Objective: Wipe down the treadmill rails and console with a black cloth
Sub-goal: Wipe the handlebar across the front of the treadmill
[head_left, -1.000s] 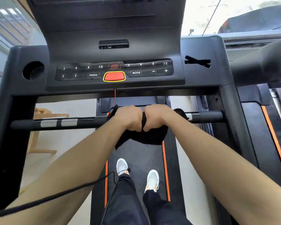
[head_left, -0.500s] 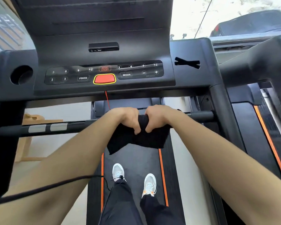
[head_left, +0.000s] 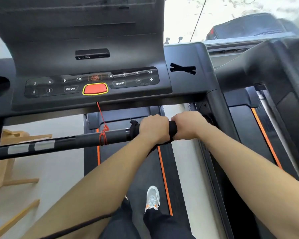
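Hands: left hand [head_left: 153,127] and right hand [head_left: 186,125] clenched round black cloth [head_left: 172,129] on crossbar [head_left: 86,139], right end.
Tip: keep wrap tight, twist while sliding.

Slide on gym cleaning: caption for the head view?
Both hands, left and right, grip a black cloth around the treadmill crossbar.

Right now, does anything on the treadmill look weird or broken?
Nothing looks broken. The one odd thing is the red cord: it hangs from under the console and is knotted around the crossbar, left of the hands.
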{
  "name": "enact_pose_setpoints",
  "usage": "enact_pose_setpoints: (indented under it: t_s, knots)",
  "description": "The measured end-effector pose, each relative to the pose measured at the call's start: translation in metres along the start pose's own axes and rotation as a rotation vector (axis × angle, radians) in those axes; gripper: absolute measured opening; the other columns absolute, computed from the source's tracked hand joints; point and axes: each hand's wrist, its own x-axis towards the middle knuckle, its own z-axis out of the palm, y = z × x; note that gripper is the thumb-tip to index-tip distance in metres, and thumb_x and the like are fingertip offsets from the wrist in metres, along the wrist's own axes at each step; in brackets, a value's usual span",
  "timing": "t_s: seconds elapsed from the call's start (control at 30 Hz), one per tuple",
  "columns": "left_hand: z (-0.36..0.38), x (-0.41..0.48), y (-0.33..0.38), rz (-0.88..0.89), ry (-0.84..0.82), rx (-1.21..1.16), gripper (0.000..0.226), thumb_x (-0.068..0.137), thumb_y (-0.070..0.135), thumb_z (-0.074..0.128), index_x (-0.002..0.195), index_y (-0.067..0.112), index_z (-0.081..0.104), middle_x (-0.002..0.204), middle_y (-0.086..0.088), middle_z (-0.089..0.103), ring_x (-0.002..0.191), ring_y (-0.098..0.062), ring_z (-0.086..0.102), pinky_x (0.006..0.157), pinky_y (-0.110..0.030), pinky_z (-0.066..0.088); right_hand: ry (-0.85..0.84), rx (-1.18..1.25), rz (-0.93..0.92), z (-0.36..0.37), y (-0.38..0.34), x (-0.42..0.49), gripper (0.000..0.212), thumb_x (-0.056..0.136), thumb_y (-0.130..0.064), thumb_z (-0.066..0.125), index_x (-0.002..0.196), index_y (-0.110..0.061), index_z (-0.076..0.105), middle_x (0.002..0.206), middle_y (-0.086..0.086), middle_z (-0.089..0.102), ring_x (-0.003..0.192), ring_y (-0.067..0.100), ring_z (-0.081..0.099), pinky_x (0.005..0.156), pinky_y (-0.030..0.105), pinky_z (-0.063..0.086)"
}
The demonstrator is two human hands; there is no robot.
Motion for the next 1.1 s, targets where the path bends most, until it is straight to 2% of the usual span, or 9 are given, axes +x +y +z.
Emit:
enact_pose_setpoints:
  t_s: [0.2, 0.4, 0.47, 0.53, 0.7, 0.77, 0.87, 1.0, 1.1]
  knots:
    - [-0.02, 0.006, -0.02, 0.026, -0.316, -0.184, 0.04, 0.065, 0.046, 0.073, 0.097, 0.023, 0.066, 0.078, 0.005, 0.064, 0.07, -0.018, 0.064, 0.062, -0.032, 0.053, -0.387, 0.189, 0.037, -0.024, 0.001, 0.017, 0.023, 0.06, -0.037, 0.076, 0.071, -0.029, 0.058, 0.073, -0.007, 0.067, 0.07, 0.017, 0.067, 0.059, 0.03, 0.053]
    - [0.028, -0.015, -0.008, 0.049, 0.35, 0.202, 0.022, 0.072, 0.02, 0.074, 0.085, 0.016, 0.057, 0.069, -0.002, 0.064, 0.057, -0.028, 0.063, 0.048, -0.03, 0.032, 0.614, -0.233, -0.078, 0.046, -0.001, -0.005, 0.02, 0.067, -0.015, 0.071, 0.073, -0.017, 0.052, 0.063, 0.003, 0.057, 0.055, 0.03, 0.056, 0.05, 0.034, 0.032]
    - [0.038, -0.012, -0.005, 0.06, 0.458, 0.255, 0.025, 0.067, 0.012, 0.076, 0.08, 0.015, 0.055, 0.064, -0.002, 0.061, 0.051, -0.027, 0.06, 0.047, -0.029, 0.029, 0.702, -0.243, -0.087, 0.054, 0.001, -0.003, 0.016, 0.066, -0.01, 0.068, 0.072, -0.015, 0.053, 0.061, 0.004, 0.055, 0.053, 0.03, 0.055, 0.048, 0.035, 0.034]
    - [0.025, -0.006, 0.001, 0.042, 0.292, 0.163, 0.019, 0.075, 0.019, 0.069, 0.089, 0.017, 0.057, 0.075, -0.002, 0.064, 0.065, -0.029, 0.065, 0.053, -0.032, 0.036, 0.534, -0.188, -0.087, 0.041, 0.004, -0.001, 0.017, 0.064, -0.02, 0.07, 0.074, -0.017, 0.056, 0.063, 0.001, 0.06, 0.055, 0.029, 0.06, 0.047, 0.03, 0.033]
    - [-0.02, 0.035, 0.003, 0.035, -0.456, -0.224, 0.038, 0.064, 0.036, 0.08, 0.096, 0.018, 0.068, 0.09, -0.002, 0.07, 0.076, -0.02, 0.066, 0.071, -0.035, 0.058, -0.425, 0.234, -0.023, -0.023, 0.023, 0.023, 0.022, 0.063, -0.035, 0.078, 0.075, -0.022, 0.065, 0.074, -0.001, 0.069, 0.066, 0.019, 0.066, 0.054, 0.026, 0.046]
    - [-0.023, 0.044, 0.004, 0.029, -0.573, -0.299, 0.042, 0.062, 0.035, 0.082, 0.098, 0.017, 0.07, 0.092, -0.002, 0.072, 0.078, -0.019, 0.069, 0.077, -0.036, 0.059, -0.533, 0.329, 0.003, -0.032, 0.029, 0.028, 0.024, 0.062, -0.033, 0.082, 0.078, -0.021, 0.068, 0.078, 0.0, 0.071, 0.07, 0.019, 0.069, 0.059, 0.027, 0.052]
    - [-0.019, 0.037, 0.018, 0.059, -0.417, -0.21, 0.036, 0.067, 0.035, 0.078, 0.096, 0.016, 0.067, 0.084, -0.001, 0.066, 0.072, -0.02, 0.063, 0.063, -0.033, 0.052, -0.322, 0.179, -0.03, -0.018, 0.035, 0.011, 0.027, 0.061, -0.045, 0.075, 0.073, -0.026, 0.061, 0.068, -0.008, 0.064, 0.065, 0.017, 0.063, 0.051, 0.026, 0.043]
    - [0.003, 0.013, 0.04, 0.081, 0.114, 0.106, 0.02, 0.081, 0.021, 0.059, 0.101, 0.017, 0.06, 0.091, -0.004, 0.068, 0.076, -0.03, 0.064, 0.059, -0.034, 0.037, 0.424, -0.161, -0.09, 0.035, 0.038, -0.008, 0.024, 0.061, -0.033, 0.069, 0.069, -0.022, 0.049, 0.058, -0.005, 0.052, 0.049, 0.025, 0.052, 0.048, 0.025, 0.025]
    - [0.012, 0.009, 0.042, 0.125, 0.221, 0.157, 0.019, 0.084, 0.014, 0.055, 0.103, 0.014, 0.055, 0.094, -0.006, 0.07, 0.081, -0.031, 0.067, 0.059, -0.034, 0.035, 0.455, -0.164, -0.04, 0.045, 0.035, -0.007, 0.023, 0.06, -0.028, 0.071, 0.069, -0.02, 0.052, 0.06, 0.0, 0.059, 0.052, 0.027, 0.059, 0.048, 0.028, 0.036]
